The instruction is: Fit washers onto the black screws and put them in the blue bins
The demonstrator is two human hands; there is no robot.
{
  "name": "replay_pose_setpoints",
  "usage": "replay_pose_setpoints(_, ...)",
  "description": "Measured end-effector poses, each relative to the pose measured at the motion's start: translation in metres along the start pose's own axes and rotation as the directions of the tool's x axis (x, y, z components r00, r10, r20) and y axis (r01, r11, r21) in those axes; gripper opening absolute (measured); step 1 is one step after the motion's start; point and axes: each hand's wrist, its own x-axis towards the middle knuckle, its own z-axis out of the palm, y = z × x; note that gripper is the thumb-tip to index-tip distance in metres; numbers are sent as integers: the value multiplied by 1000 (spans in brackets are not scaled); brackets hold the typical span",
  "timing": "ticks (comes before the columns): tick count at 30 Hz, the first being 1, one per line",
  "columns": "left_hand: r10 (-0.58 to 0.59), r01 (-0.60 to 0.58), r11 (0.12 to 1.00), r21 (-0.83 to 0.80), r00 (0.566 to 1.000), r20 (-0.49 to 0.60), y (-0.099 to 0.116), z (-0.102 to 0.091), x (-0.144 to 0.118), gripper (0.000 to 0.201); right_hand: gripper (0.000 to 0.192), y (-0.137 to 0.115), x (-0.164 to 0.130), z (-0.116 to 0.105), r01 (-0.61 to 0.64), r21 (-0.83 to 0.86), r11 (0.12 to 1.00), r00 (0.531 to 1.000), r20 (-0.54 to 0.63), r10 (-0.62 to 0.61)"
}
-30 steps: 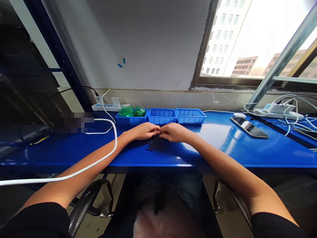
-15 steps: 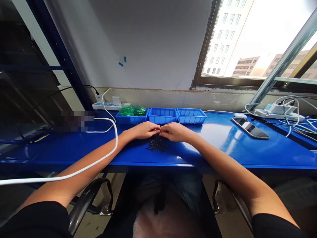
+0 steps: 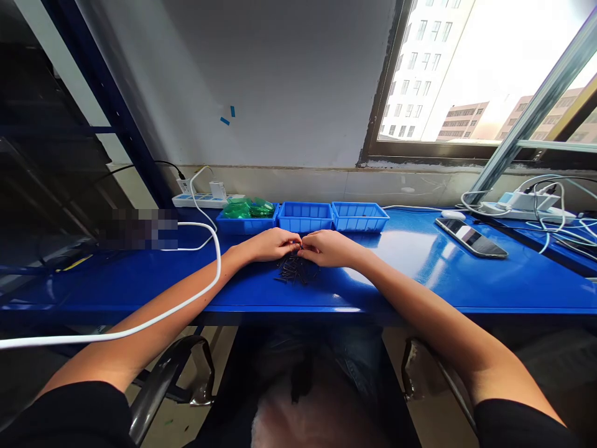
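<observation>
Screws point(image 3: 293, 271), a dark heap too many to count, lie under two hands, left hand point(image 3: 273, 244) and right hand point(image 3: 326, 247), fingers pinched together, contents unclear.

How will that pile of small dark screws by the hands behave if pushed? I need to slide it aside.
The screws lie loose and crisscrossed, so they would probably scatter rather than move together. The blue table looks glossy, so they likely slide or roll easily.
</observation>
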Motion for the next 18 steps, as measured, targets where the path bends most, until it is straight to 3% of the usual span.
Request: replay_pose_setpoints(18, -17, 17, 1000, 21, 1000, 7, 0, -1, 0, 29, 24, 2, 1, 1, -7, -3, 1000, 1000, 5, 7)
